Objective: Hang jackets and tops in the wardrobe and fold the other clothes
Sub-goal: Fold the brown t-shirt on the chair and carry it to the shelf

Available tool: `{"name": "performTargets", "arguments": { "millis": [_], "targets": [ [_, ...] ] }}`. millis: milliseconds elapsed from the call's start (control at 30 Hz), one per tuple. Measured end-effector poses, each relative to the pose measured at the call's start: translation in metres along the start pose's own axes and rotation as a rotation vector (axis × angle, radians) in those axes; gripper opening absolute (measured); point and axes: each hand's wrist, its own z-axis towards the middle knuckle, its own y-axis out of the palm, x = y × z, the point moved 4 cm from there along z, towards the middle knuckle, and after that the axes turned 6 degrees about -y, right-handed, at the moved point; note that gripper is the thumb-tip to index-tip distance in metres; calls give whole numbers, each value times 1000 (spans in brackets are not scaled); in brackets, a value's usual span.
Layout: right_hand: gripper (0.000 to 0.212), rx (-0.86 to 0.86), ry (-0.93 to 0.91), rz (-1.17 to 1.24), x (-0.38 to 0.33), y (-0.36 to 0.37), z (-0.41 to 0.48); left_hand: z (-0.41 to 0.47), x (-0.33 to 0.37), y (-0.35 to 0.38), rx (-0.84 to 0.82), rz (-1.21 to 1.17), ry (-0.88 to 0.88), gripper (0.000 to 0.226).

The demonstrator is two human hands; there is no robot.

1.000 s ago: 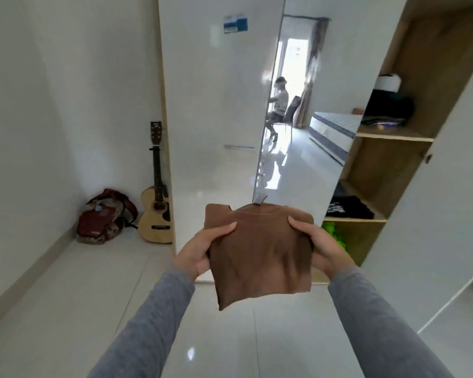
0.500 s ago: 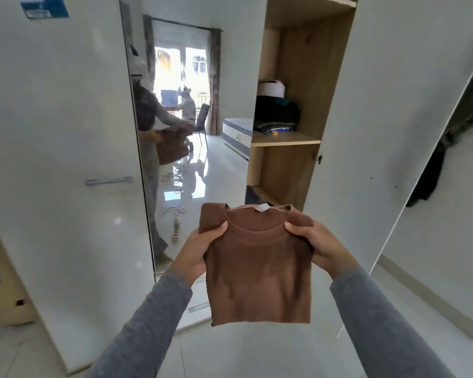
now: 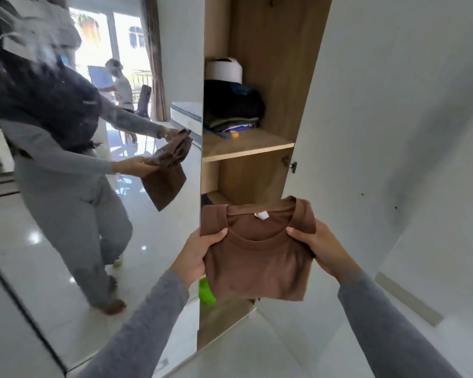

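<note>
- Centre, lower half of frame: brown top (image 3: 257, 257), folded to a compact rectangle, neckline up, white neck tag (image 3: 261, 215) showing. It is held in the air and touches no shelf.
- Left hand (image 3: 200, 252): grips the top's left shoulder edge, thumb on the front face, fingers curled behind.
- Right hand (image 3: 320, 249): same hold on the right shoulder edge, thumb beside the collar, fingers wrapped underneath. Both hands are closed on the cloth.
- Wardrobe (image 3: 273, 77): compartment open, upper centre of frame, directly behind the top. White door (image 3: 380, 132) is swung out at right; mirror door (image 3: 93, 214) at left shows the person's reflection holding the same top.
- Upper shelf (image 3: 246, 148): a pile of dark clothes (image 3: 230, 107) with a white roll (image 3: 224, 70) on it and a small yellow item (image 3: 234, 135) near the front edge.
- Lower compartment: mostly hidden by the top; something green (image 3: 206, 291) shows low down.
- Progress (judgement): folding of this piece looks finished; putting it on a shelf is not yet done.
- Remaining: no hanging rail, hangers or unsorted clothes are visible, so I cannot tell how much hanging or folding is left.
</note>
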Motion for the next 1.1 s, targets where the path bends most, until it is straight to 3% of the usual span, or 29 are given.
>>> {"name": "performTargets", "arguments": {
  "millis": [167,367,533,767,867,1033,1100],
  "targets": [
    [26,62,-15,-100,35,-41,67,90,-17,22,-40,-24,-54,24],
    [27,22,-24,-202,71,-82,166,196,-35,38,11,-52,-72,24],
    [12,-65,64,-227,100,-103,252,279,-43,42,110,-37,-52,28],
    [14,-245,90,-375,156,-96,348,346,-64,27,291,-49,-18,35],
    [23,-361,127,-460,179,-77,362,357,-71,3,401,-40,-13,25],
    [38,-560,185,-358,218,-14,363,384,-46,-52,542,354,82,22],
    [46,-531,198,-206,233,10,367,409,-24,-65,547,493,105,37]
  ]
}}
